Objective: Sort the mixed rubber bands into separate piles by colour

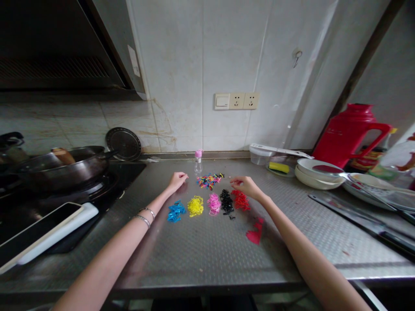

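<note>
The left hand [178,180] is pinching narrowly and the right hand [245,186] is curling its fingers close; whether either is holding anything, I cannot tell. Between them, a heap of small multicoloured rubbery loops [209,181] is lying on the grey metal table [201,255]. Just nearer than the right hand, a red rubbery heap [241,202] is crowding a black rubbery heap [226,202], so dragging low would be mixing their colours.

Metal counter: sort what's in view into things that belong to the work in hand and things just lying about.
In the work:
left hand and right hand
mixed pile of small coloured bands
blue pile, yellow pile, pink pile, black pile, red pile
probably the pink-topped bottle

Lying about:
phone
pan
yellow sponge
stacked bowls
red flask
</note>
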A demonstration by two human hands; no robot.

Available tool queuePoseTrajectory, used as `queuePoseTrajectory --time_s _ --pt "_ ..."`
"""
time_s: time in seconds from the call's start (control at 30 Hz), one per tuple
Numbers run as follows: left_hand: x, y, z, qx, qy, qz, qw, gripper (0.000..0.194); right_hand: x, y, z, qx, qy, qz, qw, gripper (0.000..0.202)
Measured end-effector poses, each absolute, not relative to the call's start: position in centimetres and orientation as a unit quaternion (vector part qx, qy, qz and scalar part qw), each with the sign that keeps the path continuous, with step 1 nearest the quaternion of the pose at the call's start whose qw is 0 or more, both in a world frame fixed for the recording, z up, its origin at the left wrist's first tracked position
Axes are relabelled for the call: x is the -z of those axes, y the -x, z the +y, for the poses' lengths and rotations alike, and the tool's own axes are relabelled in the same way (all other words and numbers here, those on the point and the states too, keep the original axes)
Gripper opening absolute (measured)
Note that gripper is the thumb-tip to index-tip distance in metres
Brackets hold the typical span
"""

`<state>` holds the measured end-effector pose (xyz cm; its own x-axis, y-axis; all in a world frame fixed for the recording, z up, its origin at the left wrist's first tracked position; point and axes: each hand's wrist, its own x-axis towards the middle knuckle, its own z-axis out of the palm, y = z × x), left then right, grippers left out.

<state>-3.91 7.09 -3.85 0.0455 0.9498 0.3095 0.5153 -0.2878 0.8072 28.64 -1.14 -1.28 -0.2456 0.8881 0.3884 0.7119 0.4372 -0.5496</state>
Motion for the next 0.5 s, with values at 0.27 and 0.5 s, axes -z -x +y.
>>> queuePoseTrajectory --time_s 0.27,0.5 --pt "3.0 3.1 6.9 -0.366 -0.711 0.525 0.293 0.020 1.4 -30.6 -1.4 -0.059 0.568 -0.746 0.343 0.028" --pt "2.1 -0.4 4.0 -0.284 -0.838 0.421 0.200 0.020 1.6 -30.4 -1.5 -0.047 0.580 -0.749 0.317 0.028"
